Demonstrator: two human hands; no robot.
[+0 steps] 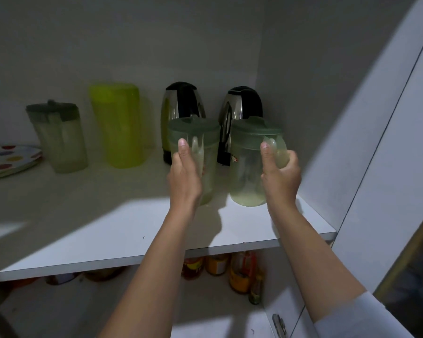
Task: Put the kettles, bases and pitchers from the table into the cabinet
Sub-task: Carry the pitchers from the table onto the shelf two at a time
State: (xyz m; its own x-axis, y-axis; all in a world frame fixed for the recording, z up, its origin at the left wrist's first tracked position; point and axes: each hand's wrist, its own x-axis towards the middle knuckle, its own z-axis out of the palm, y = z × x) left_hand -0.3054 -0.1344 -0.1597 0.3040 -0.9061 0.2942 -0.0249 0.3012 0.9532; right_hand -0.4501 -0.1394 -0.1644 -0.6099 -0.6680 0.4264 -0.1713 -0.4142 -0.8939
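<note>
Both my hands reach onto the white cabinet shelf [108,240]. My left hand [184,176] grips the handle of a clear pitcher with a green lid [205,140]. My right hand [280,176] grips the handle of a second clear green-lidded pitcher [248,167], which is slightly tilted at the shelf's right side. Behind them stand two steel kettles with black handles, one [181,106] on the left and one [239,106] in the back right corner. Further left are a yellow-green pitcher [120,125] and a clear pitcher with a dark lid [59,137].
A plate with coloured dots [7,159] lies at the shelf's far left. The cabinet's right wall [315,118] is close to my right hand, and the open white door [388,167] is on the right. Jars and bottles [239,269] stand on the shelf below.
</note>
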